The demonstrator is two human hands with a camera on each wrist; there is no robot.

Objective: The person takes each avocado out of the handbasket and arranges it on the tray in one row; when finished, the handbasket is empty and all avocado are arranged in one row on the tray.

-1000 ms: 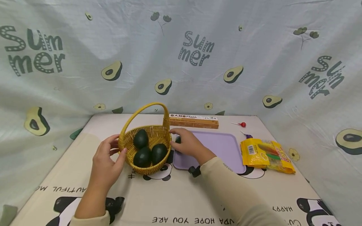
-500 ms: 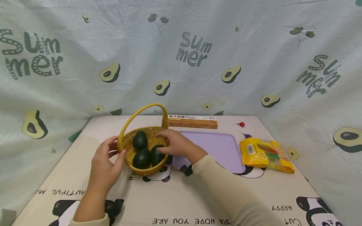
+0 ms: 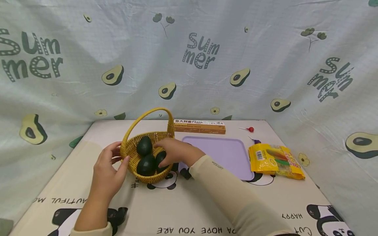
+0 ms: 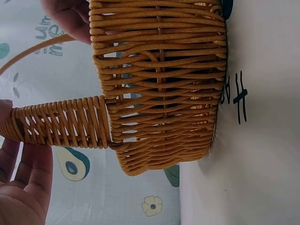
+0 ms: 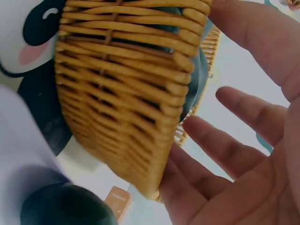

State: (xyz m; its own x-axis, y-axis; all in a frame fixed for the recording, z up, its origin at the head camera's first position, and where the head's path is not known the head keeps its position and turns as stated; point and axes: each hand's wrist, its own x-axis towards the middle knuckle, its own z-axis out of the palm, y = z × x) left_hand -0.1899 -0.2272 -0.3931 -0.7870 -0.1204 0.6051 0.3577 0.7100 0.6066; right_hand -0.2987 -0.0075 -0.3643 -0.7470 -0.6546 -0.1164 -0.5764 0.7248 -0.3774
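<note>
The left hand point(image 3: 107, 170) pinched the base of the basket's handle point(image 4: 61, 123), thumb on one side and bent fingers on the other; the yellow woven basket point(image 3: 152, 179) stood upright just right of those fingers. The right hand point(image 3: 177, 152) reached over the basket's right rim, its fingers spread apart and only loosely bent, with nothing plainly gripped. Below these fingers, inside the basket, lay the right avocado point(image 3: 159, 159), partly covered by the thumb; whether the fingertips touched it could not be told. Between the two hands' fingers, the back avocado point(image 3: 144, 146) and the front avocado point(image 3: 146, 165) lay in the basket too. To the right of the right fingers was the purple tray point(image 3: 221, 154), bearing a dark green, rounded thing point(image 5: 65, 206). Beyond the right fingers, at the back of the surface point(image 3: 177, 209), lay a pasta box point(image 3: 199, 127). Well to the right of all the fingers were a red lollipop point(image 3: 251, 129), a purple lollipop point(image 3: 257, 141) and, nearer, a yellow bag point(image 3: 274, 162) just beside the tray.
</note>
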